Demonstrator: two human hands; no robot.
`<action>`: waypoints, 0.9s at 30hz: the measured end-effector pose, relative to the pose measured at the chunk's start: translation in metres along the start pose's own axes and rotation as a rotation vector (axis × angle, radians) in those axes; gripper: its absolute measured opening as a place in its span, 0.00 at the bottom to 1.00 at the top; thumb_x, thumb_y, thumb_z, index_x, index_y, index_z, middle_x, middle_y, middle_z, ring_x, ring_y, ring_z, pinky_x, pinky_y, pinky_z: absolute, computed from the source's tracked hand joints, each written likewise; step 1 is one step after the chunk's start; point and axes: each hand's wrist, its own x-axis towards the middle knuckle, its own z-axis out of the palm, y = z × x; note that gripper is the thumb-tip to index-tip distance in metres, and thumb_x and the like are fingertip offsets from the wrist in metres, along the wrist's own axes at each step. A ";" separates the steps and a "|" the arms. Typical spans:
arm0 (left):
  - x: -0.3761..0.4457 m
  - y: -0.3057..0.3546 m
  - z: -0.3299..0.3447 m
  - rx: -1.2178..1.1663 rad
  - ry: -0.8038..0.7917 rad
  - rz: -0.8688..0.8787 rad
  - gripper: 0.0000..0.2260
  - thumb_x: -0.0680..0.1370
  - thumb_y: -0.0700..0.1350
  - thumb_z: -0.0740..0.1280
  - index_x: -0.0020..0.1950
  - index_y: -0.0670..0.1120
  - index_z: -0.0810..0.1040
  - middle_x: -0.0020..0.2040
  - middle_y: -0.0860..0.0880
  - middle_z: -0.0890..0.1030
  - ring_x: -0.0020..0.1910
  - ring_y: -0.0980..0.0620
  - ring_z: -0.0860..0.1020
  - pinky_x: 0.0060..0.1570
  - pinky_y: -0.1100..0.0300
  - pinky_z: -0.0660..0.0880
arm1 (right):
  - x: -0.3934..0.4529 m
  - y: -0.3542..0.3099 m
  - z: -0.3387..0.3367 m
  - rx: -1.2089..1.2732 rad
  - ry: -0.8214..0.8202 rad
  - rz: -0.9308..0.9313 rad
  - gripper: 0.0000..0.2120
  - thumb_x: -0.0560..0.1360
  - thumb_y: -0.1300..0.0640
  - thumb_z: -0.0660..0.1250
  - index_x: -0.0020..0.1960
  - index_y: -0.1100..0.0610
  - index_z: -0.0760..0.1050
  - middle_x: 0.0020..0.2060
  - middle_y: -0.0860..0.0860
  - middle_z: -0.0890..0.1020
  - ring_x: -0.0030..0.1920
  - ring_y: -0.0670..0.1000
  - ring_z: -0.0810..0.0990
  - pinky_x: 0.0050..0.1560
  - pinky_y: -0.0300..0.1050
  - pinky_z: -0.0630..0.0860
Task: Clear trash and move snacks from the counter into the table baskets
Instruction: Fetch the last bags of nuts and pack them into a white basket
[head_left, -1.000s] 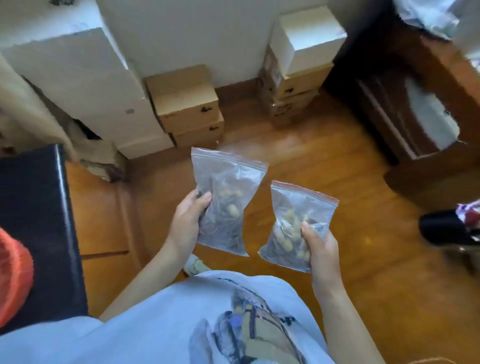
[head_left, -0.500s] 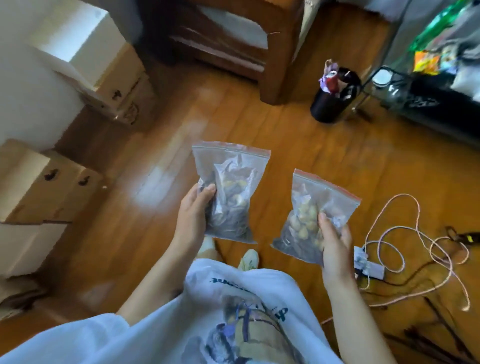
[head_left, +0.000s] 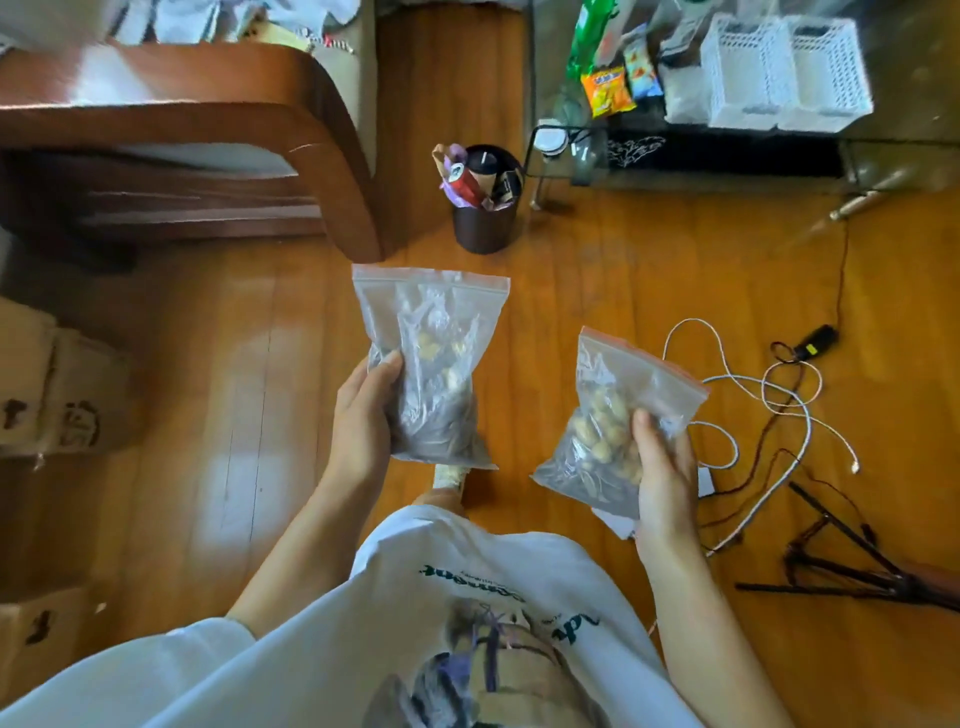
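I see both forearms stretched forward over the wooden floor (head_left: 597, 270). My left hand (head_left: 363, 415) grips a clear zip bag of dark snacks (head_left: 434, 364); my right hand (head_left: 665, 467) grips a clear zip bag of pale nuts (head_left: 608, 415), both well short of the white plastic baskets (head_left: 784, 73) on the glass tabletop (head_left: 909, 124).

I can't make out what the darker stuff low in the left bag (head_left: 434, 395) is. My fingers behind both bags are hidden; only the thumbs show. The white baskets (head_left: 784, 73) are smeared with blur, and the cardboard boxes (head_left: 57, 395) run off the left edge.
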 end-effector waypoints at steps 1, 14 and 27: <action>0.017 0.011 0.007 0.004 -0.036 -0.002 0.08 0.71 0.52 0.62 0.34 0.52 0.78 0.34 0.54 0.79 0.35 0.57 0.77 0.35 0.66 0.73 | 0.010 -0.010 0.008 0.018 0.022 -0.006 0.17 0.76 0.52 0.63 0.64 0.51 0.72 0.55 0.49 0.81 0.52 0.45 0.81 0.43 0.37 0.79; 0.166 0.064 0.151 0.126 -0.403 -0.038 0.10 0.73 0.47 0.60 0.32 0.45 0.70 0.28 0.51 0.72 0.29 0.57 0.70 0.30 0.65 0.68 | 0.132 -0.093 0.018 0.183 0.295 -0.057 0.15 0.76 0.54 0.63 0.61 0.53 0.75 0.57 0.51 0.81 0.57 0.49 0.80 0.58 0.47 0.76; 0.258 0.075 0.408 0.117 -0.343 -0.025 0.12 0.71 0.48 0.61 0.30 0.53 0.79 0.29 0.57 0.79 0.31 0.61 0.76 0.32 0.70 0.73 | 0.327 -0.205 -0.115 0.213 0.375 -0.085 0.06 0.77 0.54 0.62 0.49 0.47 0.77 0.44 0.43 0.84 0.45 0.41 0.83 0.41 0.35 0.78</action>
